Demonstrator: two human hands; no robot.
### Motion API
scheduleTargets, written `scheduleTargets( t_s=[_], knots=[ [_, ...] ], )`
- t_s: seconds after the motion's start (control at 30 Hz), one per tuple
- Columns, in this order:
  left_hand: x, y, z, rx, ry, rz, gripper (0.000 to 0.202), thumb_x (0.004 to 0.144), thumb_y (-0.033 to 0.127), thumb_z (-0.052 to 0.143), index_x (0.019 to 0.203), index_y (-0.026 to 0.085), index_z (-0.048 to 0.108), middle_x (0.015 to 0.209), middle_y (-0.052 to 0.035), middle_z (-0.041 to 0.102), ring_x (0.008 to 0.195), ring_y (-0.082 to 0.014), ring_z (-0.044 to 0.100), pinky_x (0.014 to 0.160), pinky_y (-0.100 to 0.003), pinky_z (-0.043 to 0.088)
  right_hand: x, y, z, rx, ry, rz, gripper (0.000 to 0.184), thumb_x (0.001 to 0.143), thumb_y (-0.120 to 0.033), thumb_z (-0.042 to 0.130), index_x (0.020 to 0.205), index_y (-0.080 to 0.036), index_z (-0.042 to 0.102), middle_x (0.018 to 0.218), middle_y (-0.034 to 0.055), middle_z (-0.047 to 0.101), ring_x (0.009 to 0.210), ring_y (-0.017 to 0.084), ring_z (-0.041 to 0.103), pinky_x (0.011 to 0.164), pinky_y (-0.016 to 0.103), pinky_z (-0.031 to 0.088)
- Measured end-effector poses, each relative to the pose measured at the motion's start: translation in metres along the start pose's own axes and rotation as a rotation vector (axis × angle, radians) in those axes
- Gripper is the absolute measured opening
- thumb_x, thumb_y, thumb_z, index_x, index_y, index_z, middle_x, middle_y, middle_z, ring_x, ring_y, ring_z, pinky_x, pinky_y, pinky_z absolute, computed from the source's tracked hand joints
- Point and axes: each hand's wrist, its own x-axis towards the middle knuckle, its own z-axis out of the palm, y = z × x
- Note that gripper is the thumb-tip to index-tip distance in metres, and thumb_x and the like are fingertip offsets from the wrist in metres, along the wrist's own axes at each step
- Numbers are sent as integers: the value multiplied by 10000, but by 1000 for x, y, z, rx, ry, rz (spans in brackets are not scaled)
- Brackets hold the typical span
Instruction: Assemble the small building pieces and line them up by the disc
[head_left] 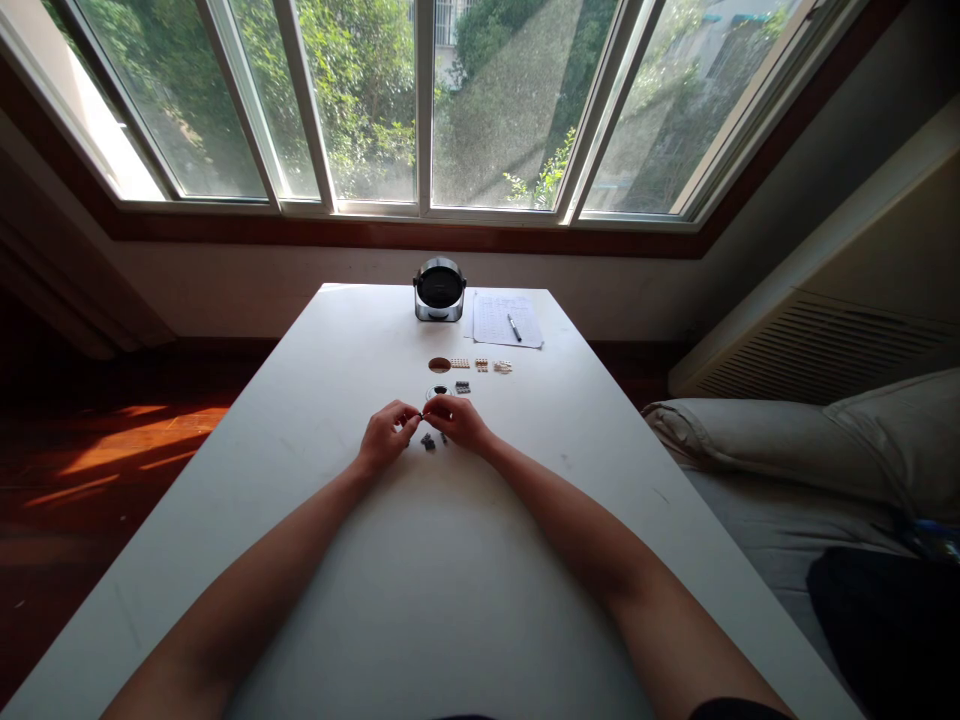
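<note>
My left hand (388, 433) and my right hand (457, 420) meet over the middle of the white table (450, 560). Both are closed, thumbs and fingers pinched together around a tiny dark piece (421, 416) whose kind is too small to make out. Just below the fingertips lies a small pile of dark grey pieces (428, 441). Partly covered by my right hand is a round item with a dark centre (440, 391). Beyond it sit a group of grey pieces (463, 387) and a brown disc (439, 365).
Small copper-coloured pieces (481, 365) lie in groups right of the disc. At the far edge stands a round black device in a silver stand (439, 290), beside a written sheet (499, 320) with a pen (514, 327) on it. A cushioned seat (772, 500) flanks the table's right.
</note>
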Motion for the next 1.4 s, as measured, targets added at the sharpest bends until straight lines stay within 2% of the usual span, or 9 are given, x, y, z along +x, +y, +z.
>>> scheduleTargets(
  t_s=[0.47,0.73,1.0,1.4],
  knots=[
    [-1,4,-1,40,14,0,184,922,342,541,869,211,659,849,-24,657,723,-149,581,711,-289,467,1,1,-1,-84,-5,-10,163,885,-318,617,835,-178,685,731,3,636,632,112,507,618,226,391],
    [1,5,-2,71,-10,-28,311,968,392,457,829,205,662,798,-24,624,724,-154,558,682,-280,434,1,1,0,-58,12,-28,144,874,-305,623,841,-175,676,729,-2,636,627,107,499,612,223,394],
    [-1,4,-2,40,-23,7,193,926,321,528,844,207,660,801,-14,609,685,-138,544,678,-279,438,0,0,1,-41,4,-1,115,859,-286,623,876,-185,674,725,-4,636,632,113,505,610,224,400],
    [0,5,-3,26,-19,3,208,932,337,524,883,209,680,828,-24,626,686,-138,551,677,-277,455,0,2,1,-54,9,-10,121,870,-282,615,901,-190,687,731,0,639,633,114,514,617,224,408]
  ],
)
